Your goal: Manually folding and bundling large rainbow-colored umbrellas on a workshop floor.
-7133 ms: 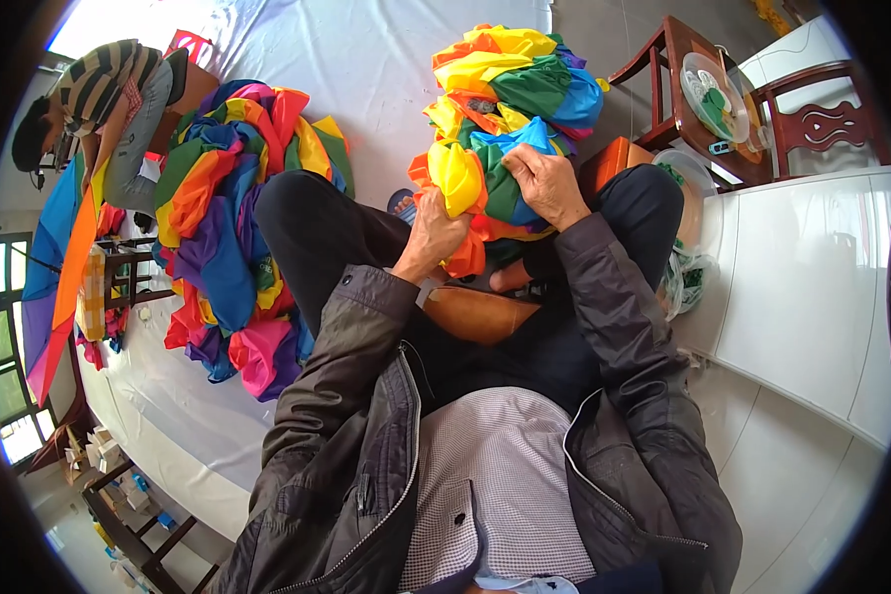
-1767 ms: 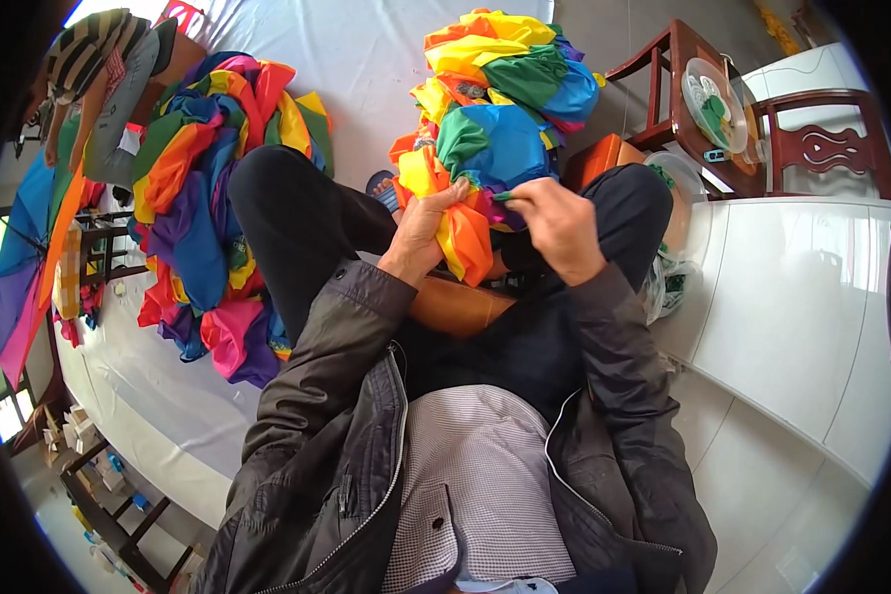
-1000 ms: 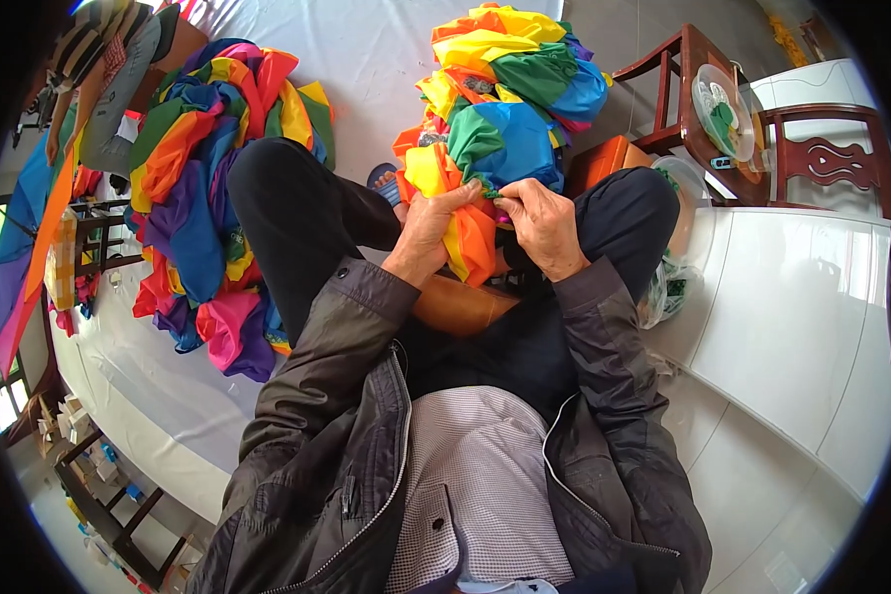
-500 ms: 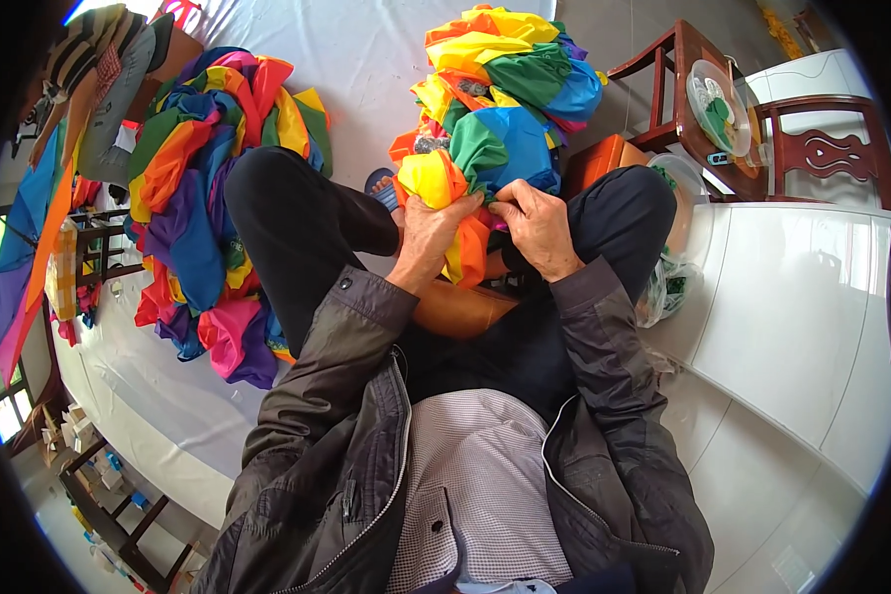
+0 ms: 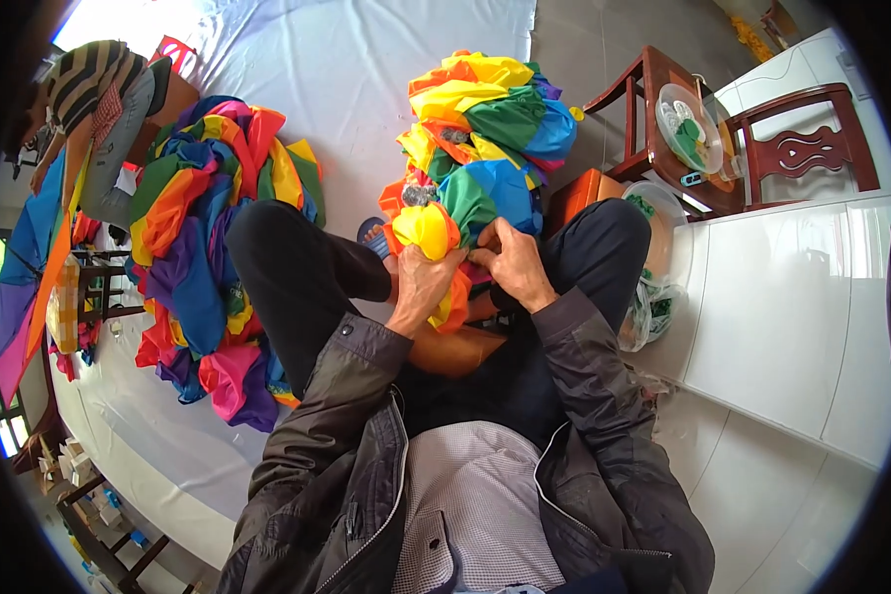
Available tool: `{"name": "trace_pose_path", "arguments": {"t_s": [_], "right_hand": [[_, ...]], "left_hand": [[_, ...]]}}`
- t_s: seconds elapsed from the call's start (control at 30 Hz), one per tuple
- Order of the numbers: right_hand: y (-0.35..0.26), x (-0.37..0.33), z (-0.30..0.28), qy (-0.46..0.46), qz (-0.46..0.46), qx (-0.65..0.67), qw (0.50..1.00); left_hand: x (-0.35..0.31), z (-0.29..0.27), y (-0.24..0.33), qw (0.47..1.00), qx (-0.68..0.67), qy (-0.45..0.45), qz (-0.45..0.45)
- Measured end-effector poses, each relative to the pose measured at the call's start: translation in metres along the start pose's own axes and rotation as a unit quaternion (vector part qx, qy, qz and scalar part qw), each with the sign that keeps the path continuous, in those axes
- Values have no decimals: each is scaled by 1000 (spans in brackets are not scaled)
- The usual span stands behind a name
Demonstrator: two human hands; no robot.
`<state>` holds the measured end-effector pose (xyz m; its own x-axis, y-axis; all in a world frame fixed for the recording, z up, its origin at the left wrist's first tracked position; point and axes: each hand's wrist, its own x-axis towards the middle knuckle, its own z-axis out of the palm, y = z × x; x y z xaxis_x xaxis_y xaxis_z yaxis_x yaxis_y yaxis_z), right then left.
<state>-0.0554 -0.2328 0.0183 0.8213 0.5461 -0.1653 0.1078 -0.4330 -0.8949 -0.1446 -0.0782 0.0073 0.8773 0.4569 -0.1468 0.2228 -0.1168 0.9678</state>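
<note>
A rainbow-coloured cloth heap [image 5: 500,119] of thin, shiny fabric rises between my knees, in yellow, orange, green, blue and purple panels. My left hand [image 5: 428,284] is closed around a gathered part of this cloth, and a yellow bunch [image 5: 427,231] bulges above its thumb. Close beside it, my right hand [image 5: 515,262] pinches at the green and blue folds with thumb and forefinger. The two hands' fingertips nearly meet. Whatever small part lies between them is hidden by fingers and folds. Shiny grey bits [image 5: 421,193] show among the cloth.
A second rainbow cloth pile [image 5: 203,257] lies left of my knee. Further left, a person in a striped hat [image 5: 94,79] is near a spread rainbow panel [image 5: 32,267]. At right stand a wooden chair [image 5: 807,148], a clear plastic tub [image 5: 688,124], an orange box [image 5: 582,198] and a plastic bag [image 5: 653,312].
The whole view has tilted, so the piles and furniture sit lower in the picture. Both hands keep their hold on the cloth, with only slight finger movement.
</note>
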Motion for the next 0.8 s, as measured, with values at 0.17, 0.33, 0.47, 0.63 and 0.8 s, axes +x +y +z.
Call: {"name": "trace_pose_path", "arguments": {"t_s": [0.17, 0.33, 0.47, 0.63, 0.8], "right_hand": [[0, 1, 5, 94, -182, -98, 974], [-10, 4, -4, -50, -87, -60, 993], [-3, 9, -9, -92, -28, -67, 993], [-7, 14, -7, -52, -67, -158, 984], [24, 9, 10, -3, -123, -126, 984]], "left_hand": [[-1, 0, -9, 1000, 23, 3, 3], [-4, -1, -9, 998, -49, -24, -26], [0, 2, -10, 993, -80, -53, -76], [13, -4, -18, 996, 14, -38, -84], [9, 6, -14, 996, 83, -12, 41]]}}
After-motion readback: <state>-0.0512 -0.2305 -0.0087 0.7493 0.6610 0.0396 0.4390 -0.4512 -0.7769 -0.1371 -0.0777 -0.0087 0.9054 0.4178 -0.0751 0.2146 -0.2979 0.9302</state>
